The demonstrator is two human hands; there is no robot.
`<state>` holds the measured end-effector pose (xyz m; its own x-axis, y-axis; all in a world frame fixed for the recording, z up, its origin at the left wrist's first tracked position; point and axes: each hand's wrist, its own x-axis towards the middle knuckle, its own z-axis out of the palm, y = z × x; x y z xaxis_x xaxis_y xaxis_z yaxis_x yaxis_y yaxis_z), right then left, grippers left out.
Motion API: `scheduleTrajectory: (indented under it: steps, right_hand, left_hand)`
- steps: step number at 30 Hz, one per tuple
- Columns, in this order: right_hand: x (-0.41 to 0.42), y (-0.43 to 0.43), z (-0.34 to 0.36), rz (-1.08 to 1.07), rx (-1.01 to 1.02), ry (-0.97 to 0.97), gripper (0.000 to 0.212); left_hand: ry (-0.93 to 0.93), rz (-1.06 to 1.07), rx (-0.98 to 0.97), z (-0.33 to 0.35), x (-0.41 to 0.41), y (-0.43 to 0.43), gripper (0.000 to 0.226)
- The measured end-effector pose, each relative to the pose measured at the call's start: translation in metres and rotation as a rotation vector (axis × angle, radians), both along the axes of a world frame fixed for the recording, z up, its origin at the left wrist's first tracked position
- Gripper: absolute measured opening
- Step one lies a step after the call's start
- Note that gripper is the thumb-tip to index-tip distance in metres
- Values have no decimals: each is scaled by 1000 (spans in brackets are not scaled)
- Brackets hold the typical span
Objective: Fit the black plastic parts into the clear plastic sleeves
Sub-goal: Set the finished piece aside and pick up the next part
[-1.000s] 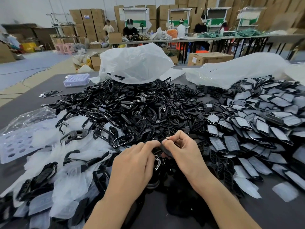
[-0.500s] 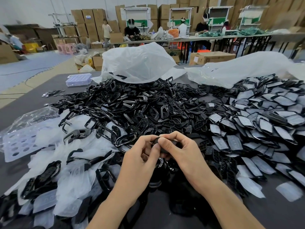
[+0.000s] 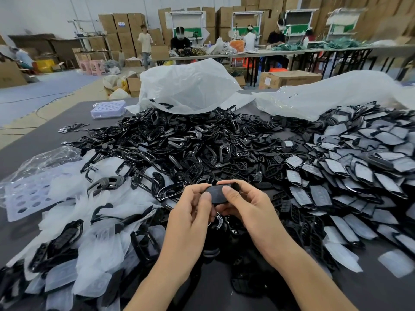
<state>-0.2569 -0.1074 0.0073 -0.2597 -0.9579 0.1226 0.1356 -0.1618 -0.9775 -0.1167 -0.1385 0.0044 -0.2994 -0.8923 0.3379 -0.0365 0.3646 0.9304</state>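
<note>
Pinching the black oval plastic part (image 3: 216, 195), left hand (image 3: 190, 213) and right hand (image 3: 246, 206) have turned it face-up. Fitting appears underway, unconfirmed.

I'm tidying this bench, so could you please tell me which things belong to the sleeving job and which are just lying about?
Part of the job:
black part, pinched by the left hand and the right hand
pile of loose black parts
clear sleeves
sleeved parts

Lying about:
white plastic bags
perforated trays
small metal discs
</note>
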Motion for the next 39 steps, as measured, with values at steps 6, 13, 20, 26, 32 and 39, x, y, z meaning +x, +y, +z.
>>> scheduleTrajectory:
  steps: [6, 13, 20, 26, 32, 39]
  right_hand:
    - [-2, -1, 0, -11, -1, 95, 15]
    - [-2, 1, -6, -31, 24, 282, 14]
    - [-2, 3, -5, 17, -7, 335, 12]
    - [-4, 2, -6, 1, -4, 369, 17]
    - [-6, 4, -7, 17, -2, 464, 18]
    - [-10, 9, 0, -45, 13, 481, 13]
  left_hand:
    - [-83, 43, -109, -9, 2, -9, 19]
    - [-180, 78, -108, -15, 6, -11, 24]
    - [-116, 45, -112, -7, 4, -9, 18]
    - [-197, 26, -123, -17, 3, -15, 31]
    - [-282, 20, -195, -23, 5, -17, 33]
    - [-230, 61, -176, -24, 7, -18, 29]
